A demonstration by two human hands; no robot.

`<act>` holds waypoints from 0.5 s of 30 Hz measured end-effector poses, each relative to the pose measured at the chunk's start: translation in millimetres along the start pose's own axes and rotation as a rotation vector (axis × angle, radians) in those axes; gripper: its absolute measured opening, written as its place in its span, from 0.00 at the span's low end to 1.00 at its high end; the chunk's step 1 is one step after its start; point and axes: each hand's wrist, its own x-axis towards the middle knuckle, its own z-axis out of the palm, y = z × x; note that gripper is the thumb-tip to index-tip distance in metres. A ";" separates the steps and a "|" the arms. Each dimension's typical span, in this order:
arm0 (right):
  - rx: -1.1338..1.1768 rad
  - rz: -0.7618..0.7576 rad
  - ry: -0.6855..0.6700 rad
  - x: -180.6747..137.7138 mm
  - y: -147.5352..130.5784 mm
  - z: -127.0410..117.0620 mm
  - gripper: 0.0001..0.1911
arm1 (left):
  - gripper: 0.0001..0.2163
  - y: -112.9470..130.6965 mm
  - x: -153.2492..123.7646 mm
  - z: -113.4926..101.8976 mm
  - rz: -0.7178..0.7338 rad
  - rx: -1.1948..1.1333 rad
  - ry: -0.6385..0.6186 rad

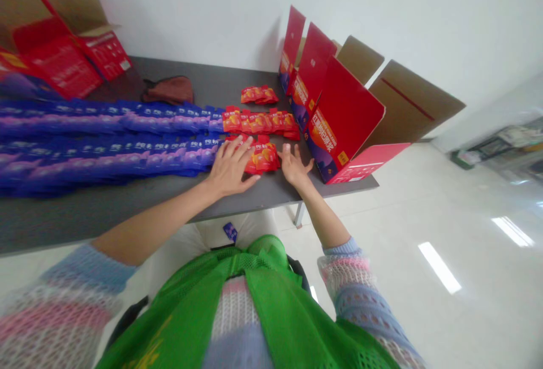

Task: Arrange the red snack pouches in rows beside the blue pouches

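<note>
My left hand (231,168) lies flat with spread fingers over the left end of the front row of red sachets (263,157). At the right end of that row is my right hand (294,165), palm turned partly up and fingers apart, with nothing visible in it. Behind them runs a second row of red sachets (259,122), and a small red stack (258,94) lies farther back. To the left, two long overlapping rows of blue sachets (106,157) stretch along the table and meet the red ones.
Open red cartons (339,114) stand at the table's right end, flaps up. More open cartons (63,58) are at the back left. A brown pouch (169,90) lies behind the blue rows on the grey table (178,191). One blue sachet (230,231) is below the table edge, near my lap.
</note>
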 end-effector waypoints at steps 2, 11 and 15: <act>0.029 0.032 -0.006 10.9 -2.7 1.7 0.36 | 0.32 0.0 0.9 -0.6 0.081 0.001 -0.038; 0.077 0.075 -0.043 17.4 -10.3 12.5 0.35 | 0.29 -9.3 2.9 8.1 0.038 -0.041 -0.048; -0.164 -0.124 0.118 0.4 -5.6 10.2 0.29 | 0.26 -8.1 3.5 7.7 0.033 -0.028 -0.032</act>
